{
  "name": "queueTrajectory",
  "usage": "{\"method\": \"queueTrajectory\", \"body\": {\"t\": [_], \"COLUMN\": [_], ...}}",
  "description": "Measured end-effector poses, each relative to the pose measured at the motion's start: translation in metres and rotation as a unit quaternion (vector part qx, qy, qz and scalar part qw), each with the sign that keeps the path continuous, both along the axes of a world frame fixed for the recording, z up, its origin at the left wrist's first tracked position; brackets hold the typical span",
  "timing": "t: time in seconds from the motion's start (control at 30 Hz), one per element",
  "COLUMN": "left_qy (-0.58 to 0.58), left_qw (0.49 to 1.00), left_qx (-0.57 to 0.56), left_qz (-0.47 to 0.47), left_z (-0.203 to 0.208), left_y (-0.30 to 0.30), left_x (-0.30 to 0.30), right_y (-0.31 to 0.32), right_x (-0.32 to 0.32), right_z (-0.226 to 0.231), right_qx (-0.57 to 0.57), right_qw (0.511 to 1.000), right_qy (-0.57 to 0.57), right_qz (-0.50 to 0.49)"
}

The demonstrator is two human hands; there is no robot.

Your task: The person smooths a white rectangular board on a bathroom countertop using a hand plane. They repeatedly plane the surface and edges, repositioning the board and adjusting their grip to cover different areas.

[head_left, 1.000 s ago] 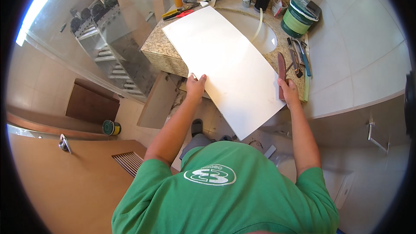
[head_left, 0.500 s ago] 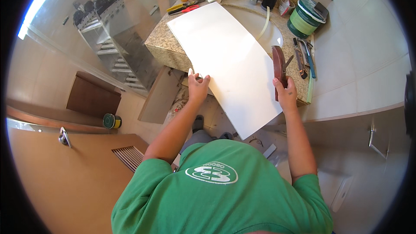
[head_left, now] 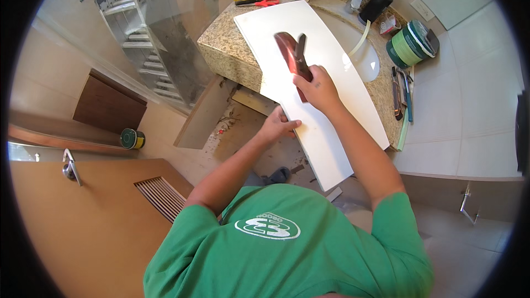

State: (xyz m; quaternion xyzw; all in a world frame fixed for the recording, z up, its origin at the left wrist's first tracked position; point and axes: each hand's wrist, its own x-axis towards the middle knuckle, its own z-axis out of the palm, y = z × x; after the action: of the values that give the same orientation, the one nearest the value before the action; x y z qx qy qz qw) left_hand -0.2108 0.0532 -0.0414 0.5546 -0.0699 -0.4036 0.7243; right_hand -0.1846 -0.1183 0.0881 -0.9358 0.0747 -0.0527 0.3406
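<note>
A long white board (head_left: 342, 127) lies across the granite counter and part of the sink, its near end jutting out toward me. My left hand (head_left: 277, 126) grips its left edge, thumb on top and the other fingers partly hidden beneath. Closed around a reddish-brown wooden hand plane (head_left: 287, 49) is my right hand (head_left: 319, 89), above the middle of the board. The plane is tilted, with its dark blade and wedge standing up. Whether it touches the board I cannot tell.
Red-handled pliers (head_left: 267, 3) lie at the counter's far left. A dark bottle (head_left: 377, 5), a green bucket (head_left: 407, 46) and hand tools (head_left: 398, 91) line the right side around the sink (head_left: 364, 60). A wooden door (head_left: 110, 204) stands left, a ladder (head_left: 144, 44) behind glass.
My right hand has carried the hand plane left, from the board's right edge to over its middle. My left hand has shifted right and now grips the edge. The view has turned slightly.
</note>
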Motion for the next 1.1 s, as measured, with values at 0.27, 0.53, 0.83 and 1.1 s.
{"method": "queueTrajectory", "body": {"t": [0.27, 0.53, 0.83, 1.1], "left_qy": [0.085, 0.097, -0.623, -0.457], "left_qw": [0.992, 0.99, 0.781, 0.869], "left_qx": [-0.021, 0.027, 0.027, -0.001], "left_qz": [-0.093, -0.101, 0.027, -0.192], "left_z": [0.008, 0.024, 0.032, 0.045], "left_y": [0.001, 0.006, 0.042, -0.012], "left_x": [-0.029, -0.001, 0.052, 0.109], "right_y": [0.092, 0.123, 0.142, 0.145], "right_x": [0.17, 0.265, 0.299, 0.31], "right_z": [-0.019, -0.043, -0.038, -0.045], "right_qx": [-0.165, -0.225, -0.218, -0.209], "right_qw": [0.986, 0.974, 0.972, 0.976], "right_qy": [0.015, 0.024, 0.081, 0.041], "right_qz": [0.024, -0.013, -0.038, -0.051]}}
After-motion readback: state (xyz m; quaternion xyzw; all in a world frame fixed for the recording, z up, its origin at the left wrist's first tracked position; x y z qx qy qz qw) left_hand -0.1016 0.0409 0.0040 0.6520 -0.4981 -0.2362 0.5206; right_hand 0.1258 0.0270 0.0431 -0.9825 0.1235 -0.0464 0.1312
